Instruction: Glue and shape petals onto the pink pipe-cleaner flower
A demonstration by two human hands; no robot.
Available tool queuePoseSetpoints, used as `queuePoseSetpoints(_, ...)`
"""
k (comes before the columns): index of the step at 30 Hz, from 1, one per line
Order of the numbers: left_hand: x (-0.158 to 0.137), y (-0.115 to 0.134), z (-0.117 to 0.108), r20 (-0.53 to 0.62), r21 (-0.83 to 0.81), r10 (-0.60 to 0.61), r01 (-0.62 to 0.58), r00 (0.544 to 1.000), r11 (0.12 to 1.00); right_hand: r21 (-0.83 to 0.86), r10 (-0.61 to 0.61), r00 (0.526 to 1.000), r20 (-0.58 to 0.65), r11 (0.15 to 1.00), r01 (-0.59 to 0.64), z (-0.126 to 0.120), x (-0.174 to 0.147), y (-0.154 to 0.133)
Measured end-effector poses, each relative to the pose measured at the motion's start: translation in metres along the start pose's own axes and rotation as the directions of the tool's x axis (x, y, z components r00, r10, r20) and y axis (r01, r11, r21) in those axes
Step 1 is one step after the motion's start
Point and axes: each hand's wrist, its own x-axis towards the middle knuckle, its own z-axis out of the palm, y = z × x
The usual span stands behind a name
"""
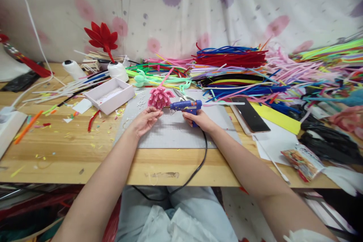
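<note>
My right hand (199,118) is wrapped round the handle of a blue hot glue gun (184,106), whose nozzle points left. A clear glue stick (227,103) sticks out of its back, and a black cord runs down from the handle. Close to the nozzle, my left hand (148,120) has its fingertips pinched together; whatever they hold is too small to make out. Just behind these fingers is a pink pipe-cleaner flower (160,97), its stem slanting up and away. Small white beads (141,103) lie on the grey mat (170,136) left of the flower.
A white box (110,96) and a red flower (102,38) in a thread cone stand at the left. Bundles of coloured pipe cleaners (232,58) line the back. Scissors (180,94) lie behind the glue gun. At the right are a phone (251,115) and a snack packet (303,162).
</note>
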Motion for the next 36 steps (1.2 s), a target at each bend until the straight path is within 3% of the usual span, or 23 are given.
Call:
queuePoseSetpoints(10,-0.0012,-0.0001,0.0004,-0.037,0.031,0.074,-0.073,0.997,0.997,-0.016,-0.015,1.000,-0.012,1.000,0.015,-0.0015,-0.0003,0.0014)
queuePoseSetpoints(36,-0.0001,0.0016,0.0033,-0.012,-0.050,0.017,-0.018,1.000,0.999,-0.110,0.000,1.000,-0.020,0.994,-0.002,0.0044,0.0010,-0.0009)
